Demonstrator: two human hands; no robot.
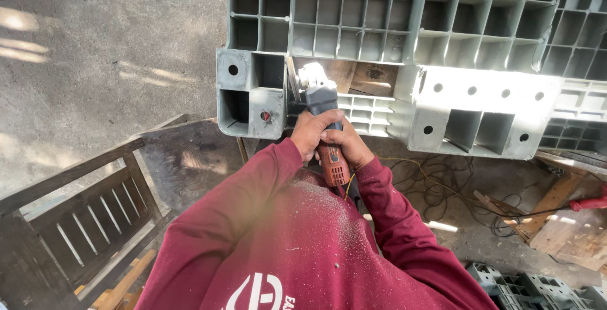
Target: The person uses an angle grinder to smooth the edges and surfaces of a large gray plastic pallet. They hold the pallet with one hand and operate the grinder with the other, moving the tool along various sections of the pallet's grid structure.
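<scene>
Holding the grinder (324,117) steady looks like the main thing here: both wrists locked, disc square to the cut, weight eased on rather than forced, and the yellow cord (348,185) kept behind the body, clear of the disc. The left hand (310,134) is wrapped shut around the grey body of the tool; the right hand (349,147) is closed over the orange rear handle, just behind the left and touching it. Ahead of both hands, the disc end sits inside a notch at the near edge of the grey pallet (404,19), against its wall. Fine dust (316,205) speckles the sleeves below.
</scene>
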